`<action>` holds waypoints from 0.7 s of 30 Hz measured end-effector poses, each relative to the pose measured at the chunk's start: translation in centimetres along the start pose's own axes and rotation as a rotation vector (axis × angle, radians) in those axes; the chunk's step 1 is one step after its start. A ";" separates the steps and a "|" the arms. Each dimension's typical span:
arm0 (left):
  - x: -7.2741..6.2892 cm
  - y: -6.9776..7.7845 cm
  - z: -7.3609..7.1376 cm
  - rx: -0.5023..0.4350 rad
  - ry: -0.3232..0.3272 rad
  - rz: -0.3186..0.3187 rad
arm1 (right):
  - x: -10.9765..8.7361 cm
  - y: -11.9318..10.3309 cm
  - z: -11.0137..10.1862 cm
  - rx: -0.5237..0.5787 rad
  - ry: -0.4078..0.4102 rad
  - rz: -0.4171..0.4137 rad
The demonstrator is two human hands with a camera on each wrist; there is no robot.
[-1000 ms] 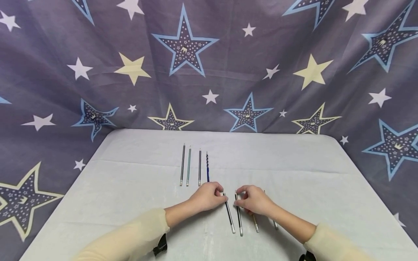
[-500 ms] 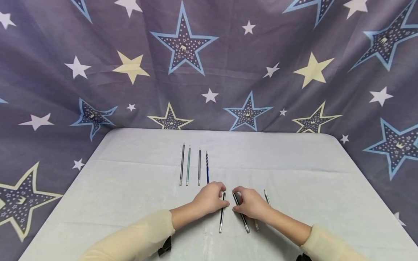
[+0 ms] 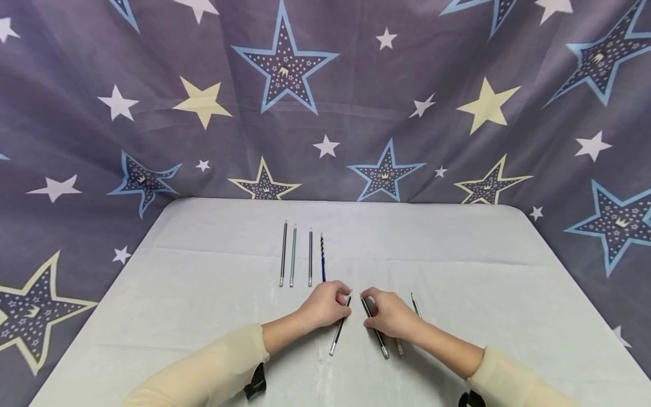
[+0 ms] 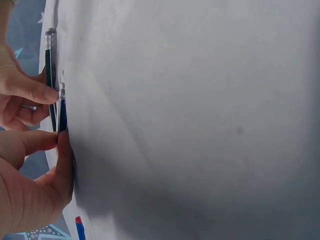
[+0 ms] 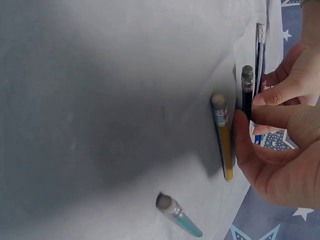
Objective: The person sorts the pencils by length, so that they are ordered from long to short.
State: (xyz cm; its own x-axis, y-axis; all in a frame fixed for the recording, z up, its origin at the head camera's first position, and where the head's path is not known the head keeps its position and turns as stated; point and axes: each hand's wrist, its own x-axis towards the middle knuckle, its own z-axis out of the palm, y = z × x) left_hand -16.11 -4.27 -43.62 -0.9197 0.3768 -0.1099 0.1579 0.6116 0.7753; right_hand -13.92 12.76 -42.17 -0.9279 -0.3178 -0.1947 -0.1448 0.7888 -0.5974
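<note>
My left hand point(image 3: 322, 303) pinches a dark pencil point(image 3: 337, 334) between thumb and fingers near its tip end, with the eraser end slanting toward me. Facing it, my right hand point(image 3: 394, 314) grips a black pencil point(image 3: 377, 333) by its upper part, its eraser end pointing down and right. Only a narrow gap separates the two hands. In the right wrist view, a yellow pencil point(image 5: 224, 142) lies beside the right hand's fingers, and a teal pencil point(image 5: 184, 219) lies farther out. The right forearm hides part of both in the head view.
Beyond the left hand, two dark pencils, a teal pencil point(image 3: 293, 257) and a blue patterned pencil point(image 3: 322, 257) form an upright row. The left hand overlaps the blue one's lower end. A white cloth point(image 3: 458, 243) covers the table, with a starry curtain point(image 3: 356, 113) behind.
The left hand's pencil has swung its eraser end leftward. The right hand's pencil has swung its eraser end rightward, and that hand has shifted slightly left.
</note>
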 end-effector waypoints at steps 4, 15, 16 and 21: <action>0.0 -0.2 0.1 -0.120 -0.014 -0.066 | 0.0 0.2 -0.2 0.025 -0.019 0.003; -0.3 -0.9 -0.8 -0.418 -0.026 -0.186 | 0.2 0.5 -1.2 0.180 -0.060 0.087; -0.4 -0.9 -0.9 -0.442 -0.023 -0.195 | 0.2 0.5 -1.4 0.213 -0.058 0.086; -0.7 -1.0 -1.4 -0.531 -0.004 -0.224 | 0.3 0.8 -2.0 0.367 -0.057 0.062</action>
State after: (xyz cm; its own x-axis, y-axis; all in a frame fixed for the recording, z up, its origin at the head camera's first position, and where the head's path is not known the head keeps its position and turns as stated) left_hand -16.13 -6.08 -43.47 -0.9083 0.2818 -0.3093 -0.2438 0.2445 0.9385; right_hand -15.04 14.34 -41.10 -0.9089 -0.3125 -0.2760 0.0534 0.5692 -0.8204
